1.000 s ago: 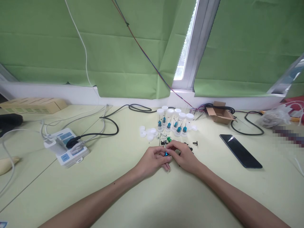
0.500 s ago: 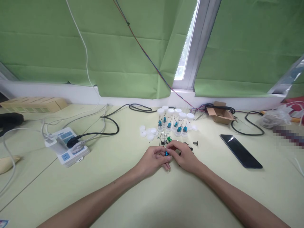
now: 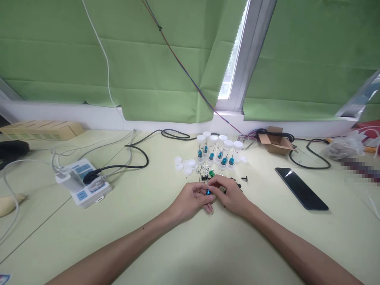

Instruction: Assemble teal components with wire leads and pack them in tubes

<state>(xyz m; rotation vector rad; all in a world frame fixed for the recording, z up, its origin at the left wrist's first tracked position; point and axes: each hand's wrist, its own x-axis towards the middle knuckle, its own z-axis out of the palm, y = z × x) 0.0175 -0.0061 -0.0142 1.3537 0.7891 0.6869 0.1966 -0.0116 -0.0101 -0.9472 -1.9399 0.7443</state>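
Between my two hands is a small shiny blue part (image 3: 208, 192), too small for me to tell its kind. My left hand (image 3: 194, 199) is closed on it with thumb and fingers. The fingers of my right hand (image 3: 228, 193) pinch at its upper right side, partly covering it. Just beyond my fingertips lie a green part (image 3: 211, 173), several thin metal rods and some small black pieces (image 3: 204, 178). Behind them stand several clear capped tubes (image 3: 212, 149), each with a blue piece on a thin rod inside. White round caps (image 3: 188, 171) lie left of the tubes.
A black phone (image 3: 301, 189) lies to the right, with a small open cardboard box (image 3: 275, 144) behind it. On the left sits a white power strip (image 3: 84, 186) with plugs and cables. A black cable (image 3: 147, 158) curls across the table's back. A small black T-shaped piece (image 3: 244, 179) lies right of my hands.
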